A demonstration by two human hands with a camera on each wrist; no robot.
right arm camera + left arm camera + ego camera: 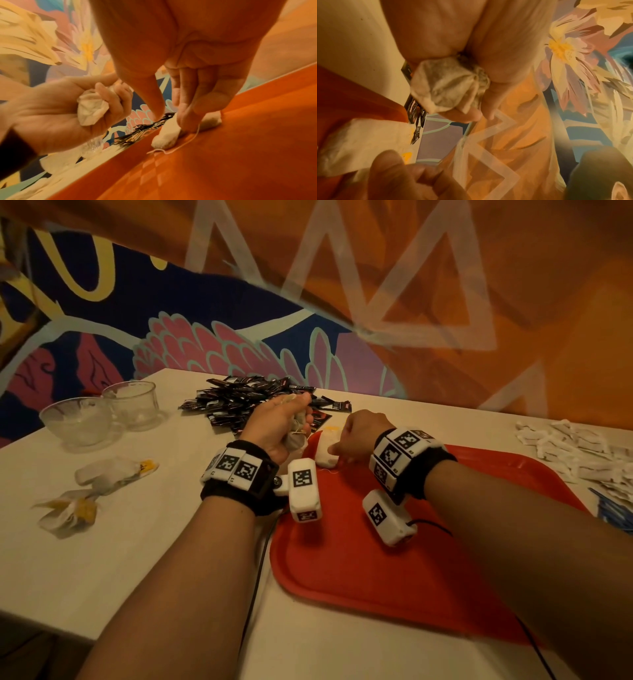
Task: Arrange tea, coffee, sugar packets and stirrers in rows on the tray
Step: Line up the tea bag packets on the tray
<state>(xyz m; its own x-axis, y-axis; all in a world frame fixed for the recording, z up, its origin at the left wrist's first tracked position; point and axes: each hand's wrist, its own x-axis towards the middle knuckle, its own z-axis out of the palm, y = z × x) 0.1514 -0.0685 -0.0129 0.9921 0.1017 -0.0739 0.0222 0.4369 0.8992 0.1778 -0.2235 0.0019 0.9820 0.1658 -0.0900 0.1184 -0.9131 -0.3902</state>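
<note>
Two hands point(274, 422) point(356, 436): crumpled teabags point(450, 86) gripped, another seemingly pressed onto textured tray point(376, 570).

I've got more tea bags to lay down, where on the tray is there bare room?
Most of the red tray is bare, from the near edge up to the tea bag under the right hand at its far left corner. That corner is crowded; the left hand is close by.
</note>
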